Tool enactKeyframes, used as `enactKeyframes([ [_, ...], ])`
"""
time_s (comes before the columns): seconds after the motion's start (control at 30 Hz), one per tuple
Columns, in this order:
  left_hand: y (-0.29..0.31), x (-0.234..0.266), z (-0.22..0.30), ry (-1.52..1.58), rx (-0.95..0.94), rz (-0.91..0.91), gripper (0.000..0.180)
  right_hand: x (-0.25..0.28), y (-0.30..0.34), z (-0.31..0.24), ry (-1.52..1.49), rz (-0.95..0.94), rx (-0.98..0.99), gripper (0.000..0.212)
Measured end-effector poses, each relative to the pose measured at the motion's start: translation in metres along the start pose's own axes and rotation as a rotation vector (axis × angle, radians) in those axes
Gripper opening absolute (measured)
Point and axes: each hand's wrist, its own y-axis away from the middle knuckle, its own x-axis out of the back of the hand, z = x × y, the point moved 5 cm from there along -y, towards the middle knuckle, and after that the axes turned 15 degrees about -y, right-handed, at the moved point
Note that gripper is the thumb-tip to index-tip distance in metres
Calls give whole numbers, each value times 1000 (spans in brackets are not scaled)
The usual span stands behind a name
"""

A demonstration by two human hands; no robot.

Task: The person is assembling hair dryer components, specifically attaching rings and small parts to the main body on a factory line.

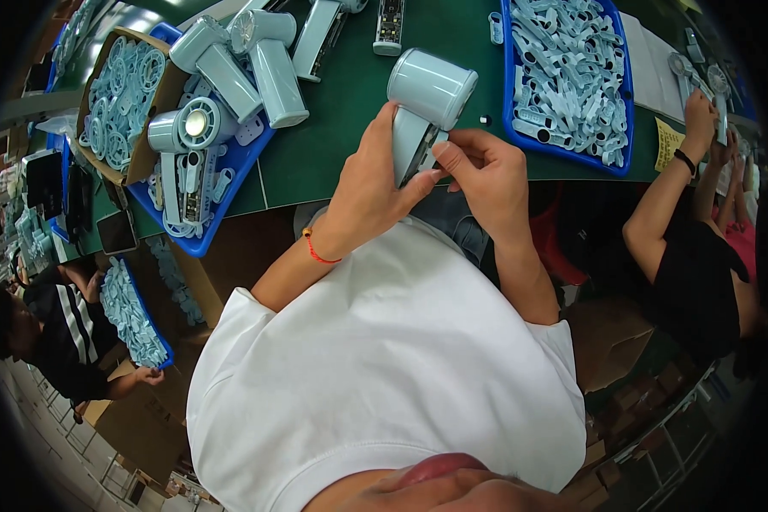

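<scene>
Both hands closed on a pale blue fan (425,107) over the green bench's (350,94) near edge: left hand (371,183) wraps the handle, right hand (485,175) pinches it. Blue trays (620,111) of parts at far edge, co-workers either side.

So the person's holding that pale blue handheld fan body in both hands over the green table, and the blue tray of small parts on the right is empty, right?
Not quite. The head view shows the blue tray heaped with small pale blue parts, not empty. The rest holds: the left hand and right hand both grip the pale blue fan body over the green table.
</scene>
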Motion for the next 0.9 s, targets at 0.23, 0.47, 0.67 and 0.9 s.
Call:
enactKeyframes([
  [0.23, 1, -4, 2, 2, 13, -7, 81, 3, -2, 0, 63, 20, 30, 22],
  [0.47, 1, -3, -6, 101, 71, -33, 68, -5, -1, -4, 204, -13, 134, 22],
  [0.67, 0, -2, -2, 213, 56, -58, 65, -2, -11, 1, 56, -137, -57, 31],
  [0.9, -4, -4, -7, 436, 183, -184, 58, -9, -9, 7, 100, -148, 72, 42],
])
